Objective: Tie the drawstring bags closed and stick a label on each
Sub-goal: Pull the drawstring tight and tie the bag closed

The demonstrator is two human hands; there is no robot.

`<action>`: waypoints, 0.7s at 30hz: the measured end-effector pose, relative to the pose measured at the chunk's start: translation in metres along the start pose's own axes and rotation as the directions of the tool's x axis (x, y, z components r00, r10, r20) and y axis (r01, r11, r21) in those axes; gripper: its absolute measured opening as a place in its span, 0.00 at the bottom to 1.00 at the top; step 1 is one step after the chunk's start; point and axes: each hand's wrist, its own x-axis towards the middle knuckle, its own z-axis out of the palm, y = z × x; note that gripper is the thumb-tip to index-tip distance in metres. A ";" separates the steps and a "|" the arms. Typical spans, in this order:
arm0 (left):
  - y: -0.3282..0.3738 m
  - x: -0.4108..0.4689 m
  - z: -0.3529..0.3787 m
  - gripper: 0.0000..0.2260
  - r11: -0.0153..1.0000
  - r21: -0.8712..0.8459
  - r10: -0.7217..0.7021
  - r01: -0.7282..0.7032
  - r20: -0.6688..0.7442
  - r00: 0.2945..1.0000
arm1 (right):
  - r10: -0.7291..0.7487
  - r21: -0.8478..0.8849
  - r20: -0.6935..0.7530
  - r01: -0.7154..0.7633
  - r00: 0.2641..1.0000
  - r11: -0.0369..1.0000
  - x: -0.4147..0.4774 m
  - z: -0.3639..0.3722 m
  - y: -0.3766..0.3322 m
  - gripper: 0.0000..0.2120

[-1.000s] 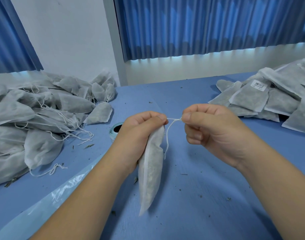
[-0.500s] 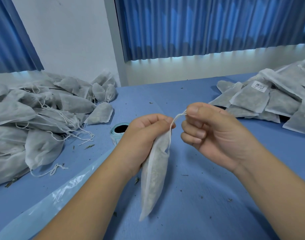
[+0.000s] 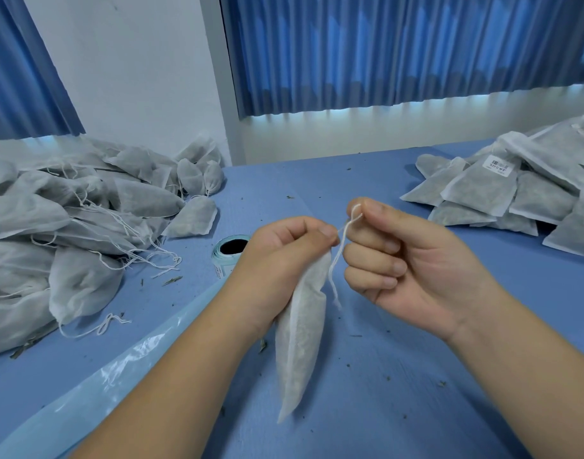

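A white mesh drawstring bag (image 3: 300, 346) filled with dried herbs hangs above the blue table. My left hand (image 3: 284, 256) grips its gathered neck. Its white drawstring (image 3: 335, 273) runs up to my right hand (image 3: 406, 256), which pinches the string between thumb and forefinger, with the loose end dangling down. A roll of labels (image 3: 229, 250) lies on the table just behind my left hand. On the left sits a pile of untied bags (image 3: 68, 226) with loose strings. The pile of bags on the right (image 3: 522, 193) has one showing a barcode label (image 3: 497, 165).
A strip of clear plastic film (image 3: 118, 366) runs along the table from the lower left. Bits of dried herb are scattered over the blue tabletop (image 3: 400, 392). Blue curtains and a white wall stand behind the table.
My right hand has lifted the drawstring up and away from the bag's neck, turning palm inward. The left hand has kept its hold on the bag.
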 end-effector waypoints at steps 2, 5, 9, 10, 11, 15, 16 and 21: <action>0.001 0.001 -0.002 0.07 1.000 0.024 0.020 -0.018 -0.060 0.998 | 0.067 -0.052 -0.009 -0.067 0.998 0.996 -0.001 -0.004 -0.005 0.07; 0.002 0.003 -0.005 0.09 0.994 0.079 0.077 -0.070 -0.093 0.993 | 0.215 -0.159 -0.049 -0.220 0.975 0.963 -0.003 -0.009 -0.015 0.05; 0.000 0.003 -0.005 0.14 0.985 0.152 0.091 -0.079 -0.073 0.993 | 0.237 -0.205 -0.056 -0.243 0.970 0.948 -0.005 -0.009 -0.020 0.06; 0.000 0.003 -0.005 0.14 0.983 0.163 0.092 -0.081 -0.062 0.994 | 0.221 -0.206 -0.054 -0.227 0.974 0.952 -0.005 -0.009 -0.019 0.07; 0.000 0.002 -0.004 0.14 0.982 0.170 0.095 -0.084 -0.052 0.994 | 0.207 -0.209 -0.052 -0.213 0.977 0.954 -0.004 -0.008 -0.019 0.08; 0.001 0.001 -0.004 0.12 0.980 0.175 0.103 -0.096 -0.037 0.994 | 0.153 -0.309 -0.078 -0.169 0.985 0.936 -0.004 -0.007 -0.014 0.14; 0.002 0.001 -0.004 0.11 0.980 0.175 0.105 -0.097 -0.037 0.994 | 0.130 -0.369 -0.083 -0.152 0.988 0.917 -0.005 -0.007 -0.013 0.15; 0.002 0.003 -0.007 0.08 0.983 0.167 0.089 -0.078 -0.059 0.994 | 0.084 -0.625 -0.143 -0.155 0.986 0.765 -0.006 -0.007 -0.012 0.14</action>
